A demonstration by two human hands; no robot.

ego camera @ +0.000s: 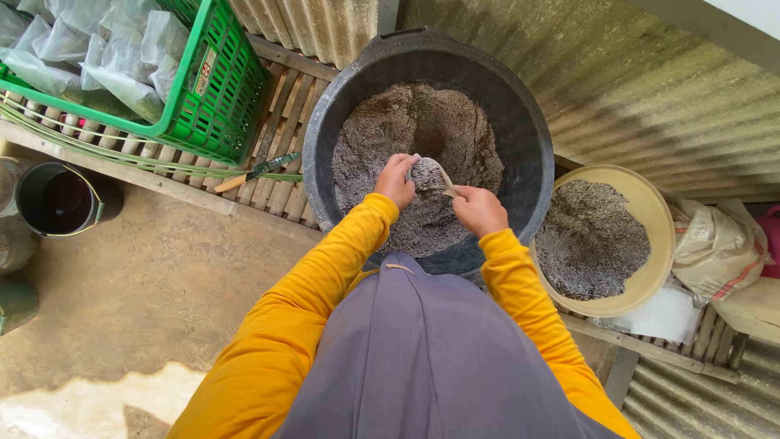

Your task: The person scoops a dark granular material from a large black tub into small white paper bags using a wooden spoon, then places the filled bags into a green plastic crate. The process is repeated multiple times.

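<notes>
At the far left edge, a dark bucket (pixel 58 199) with a green rim stands on the concrete floor (pixel 154 284), and above it a green plastic crate (pixel 213 89) full of clear bags (pixel 97 53) sits on a slatted wooden pallet (pixel 280 175). A small knife (pixel 253 173) with a wooden handle lies on the slats just beside the crate's lower corner.

Moving toward the middle, your left hand (pixel 396 180) is closed on the near edge of a small clear bag (pixel 424 173) (it already looks packed with the grey mix), holding it up over the big black tub (pixel 520 122). The bag sits low over the heap of grey-brown potting mix (pixel 418 130) that fills the tub, roughly at its centre, between your two hands.

Your right hand (pixel 479 210) is curled shut around a pale scoop (pixel 445 180), whose tip meets the bag's mouth. Both of your sleeves are bright yellow.

Further right, a round yellowish basin (pixel 650 207) rests just beside the tub and carries more of the same grey mix. Past it, at the right edge, a pale woven sack (pixel 719 248) lies slumped against the corrugated metal sheets (pixel 650 89).
</notes>
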